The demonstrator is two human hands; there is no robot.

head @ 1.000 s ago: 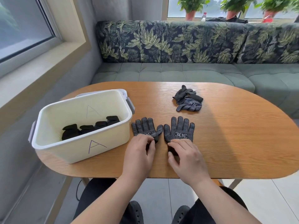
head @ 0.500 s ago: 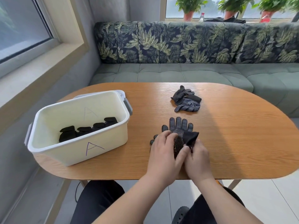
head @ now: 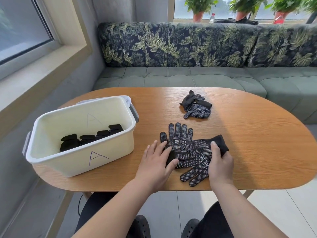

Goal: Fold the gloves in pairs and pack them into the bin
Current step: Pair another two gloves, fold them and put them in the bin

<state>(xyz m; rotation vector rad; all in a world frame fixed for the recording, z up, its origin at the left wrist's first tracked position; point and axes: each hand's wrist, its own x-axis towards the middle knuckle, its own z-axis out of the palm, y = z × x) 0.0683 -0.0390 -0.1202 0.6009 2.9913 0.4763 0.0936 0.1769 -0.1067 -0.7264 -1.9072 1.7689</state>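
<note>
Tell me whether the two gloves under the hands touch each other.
Touching. The head view shows the tilted glove overlapping the lower part of the upright glove, with no table showing between them.

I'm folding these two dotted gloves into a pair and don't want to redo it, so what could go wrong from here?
1. The top glove lies crosswise over the lower glove, so a fold now may come out lopsided.
2. Its finger ends sit near the table edge and could drag off.
3. The left hand only presses flat, while the right hand holds the cuff, so the lower glove may slide.
</note>
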